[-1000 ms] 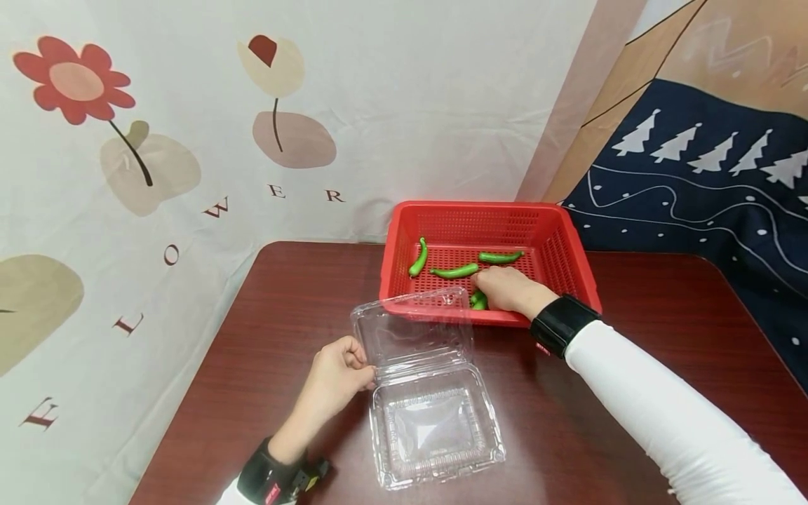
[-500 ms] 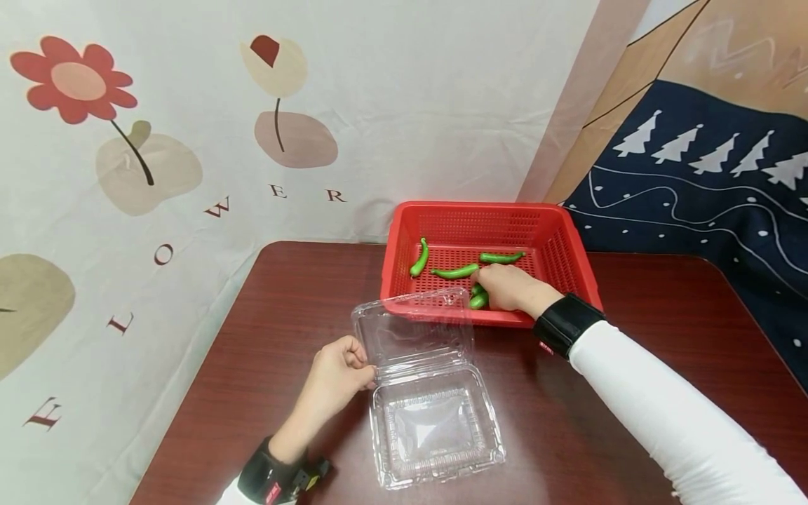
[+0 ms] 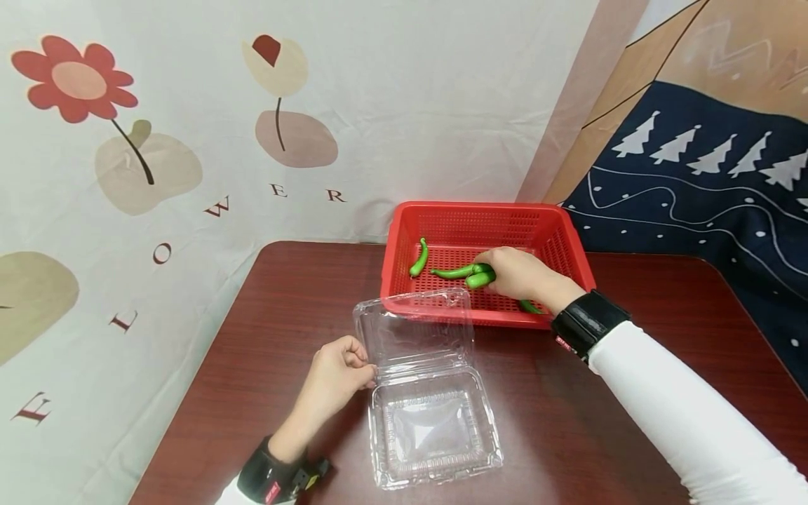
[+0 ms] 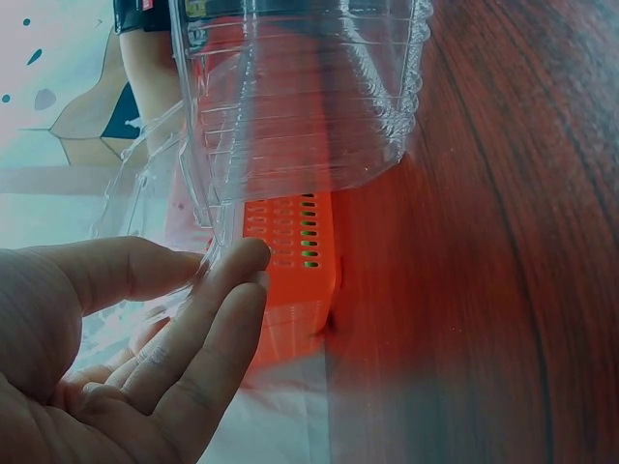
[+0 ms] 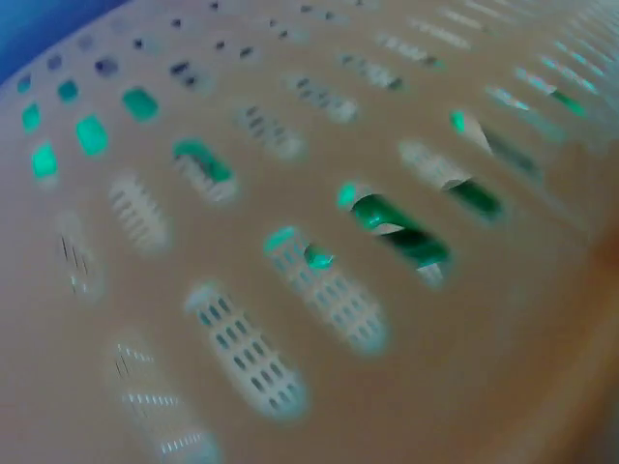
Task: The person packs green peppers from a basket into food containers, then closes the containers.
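We're clutching green peppers [image 3: 481, 278] in our right hand [image 3: 520, 272] over the red basket [image 3: 473, 205], where other peppers [image 3: 419, 259] are lying; with the fingers [image 4: 193, 324] of our left hand [image 3: 339, 372], we're pinching the clear box [image 3: 432, 431], sitting open on the desk [image 3: 284, 294].

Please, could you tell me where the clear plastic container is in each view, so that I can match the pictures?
Head: the clear plastic container lies open at lower centre, the left hand at its left edge.
Left wrist: at the top, left of centre.
Right wrist: not visible.
Shared landmark: the red basket, apparently the slotted, off-colour wall in the right wrist view.
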The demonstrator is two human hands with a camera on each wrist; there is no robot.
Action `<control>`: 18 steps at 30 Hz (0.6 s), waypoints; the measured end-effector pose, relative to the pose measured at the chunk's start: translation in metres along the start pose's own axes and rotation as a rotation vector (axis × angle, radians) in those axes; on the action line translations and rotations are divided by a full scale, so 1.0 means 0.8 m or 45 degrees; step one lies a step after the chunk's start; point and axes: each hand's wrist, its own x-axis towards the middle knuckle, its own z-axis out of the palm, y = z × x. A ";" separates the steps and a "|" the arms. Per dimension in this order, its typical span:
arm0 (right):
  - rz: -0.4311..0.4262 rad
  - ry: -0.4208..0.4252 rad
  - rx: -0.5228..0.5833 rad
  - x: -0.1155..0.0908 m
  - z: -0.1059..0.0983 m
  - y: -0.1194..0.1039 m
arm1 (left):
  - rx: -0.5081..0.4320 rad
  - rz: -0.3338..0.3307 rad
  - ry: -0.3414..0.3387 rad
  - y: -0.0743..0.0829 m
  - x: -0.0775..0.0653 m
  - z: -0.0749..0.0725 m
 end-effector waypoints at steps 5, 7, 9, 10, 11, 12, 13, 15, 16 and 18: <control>-0.025 0.044 0.037 -0.007 -0.011 0.000 | 0.009 -0.007 0.001 0.002 -0.001 -0.001; -0.018 0.057 0.060 -0.010 -0.016 -0.001 | 0.014 -0.011 0.002 0.002 -0.001 -0.001; -0.005 0.065 0.074 -0.014 -0.022 -0.003 | 0.020 -0.013 0.004 0.003 -0.001 -0.001; 0.001 0.069 0.080 -0.015 -0.025 -0.004 | 0.021 -0.014 0.004 0.003 -0.001 -0.001; 0.011 0.070 0.081 -0.016 -0.027 -0.005 | 0.024 -0.015 0.002 0.003 -0.001 -0.001; 0.015 0.069 0.083 -0.018 -0.030 -0.006 | 0.024 -0.015 0.001 0.003 -0.001 -0.002; 0.023 0.072 0.083 -0.019 -0.033 -0.007 | 0.023 -0.016 0.000 0.003 -0.001 -0.002; 0.029 0.077 0.085 -0.022 -0.039 -0.010 | 0.023 -0.017 -0.001 0.004 -0.001 -0.002; 0.029 0.080 0.085 -0.024 -0.042 -0.012 | 0.022 -0.017 -0.002 0.004 -0.001 -0.002; 0.025 0.090 0.084 -0.027 -0.048 -0.016 | 0.021 -0.017 -0.002 0.004 -0.001 -0.003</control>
